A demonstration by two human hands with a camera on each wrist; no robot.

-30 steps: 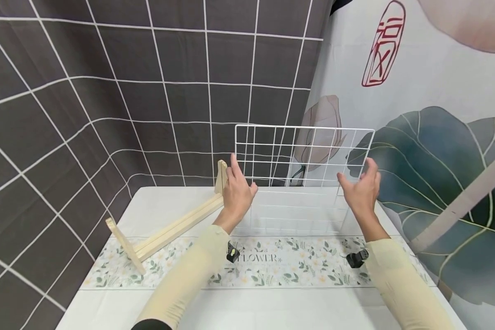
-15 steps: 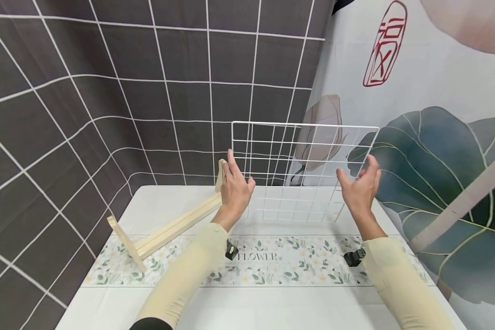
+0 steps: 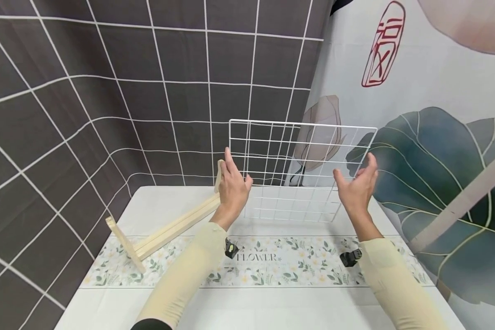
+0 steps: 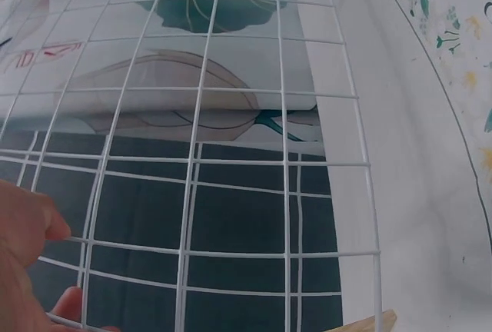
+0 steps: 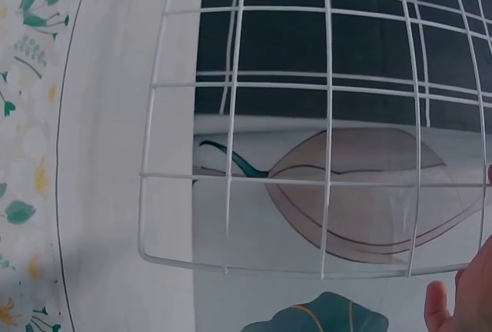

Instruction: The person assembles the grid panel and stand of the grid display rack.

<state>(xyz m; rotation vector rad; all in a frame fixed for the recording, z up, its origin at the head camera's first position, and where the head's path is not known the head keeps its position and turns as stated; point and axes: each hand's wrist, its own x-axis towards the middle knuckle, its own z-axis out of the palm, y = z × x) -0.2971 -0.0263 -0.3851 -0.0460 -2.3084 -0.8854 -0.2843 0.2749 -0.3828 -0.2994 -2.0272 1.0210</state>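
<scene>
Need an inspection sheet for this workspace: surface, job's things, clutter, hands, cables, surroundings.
Surface: white table with a floral band reading FLOWER.
Job's things: white wire grid, tilted up between the hands; can't tell whether its lower edge touches the table.
Clutter: wooden frame at left, partly hidden by the left hand.
Hands: left hand holds the grid's left side, right hand its right side.
Cables: nothing seen.
Surroundings: dark drape with white lines behind and at left; pale leaf-print drape at right.
</scene>
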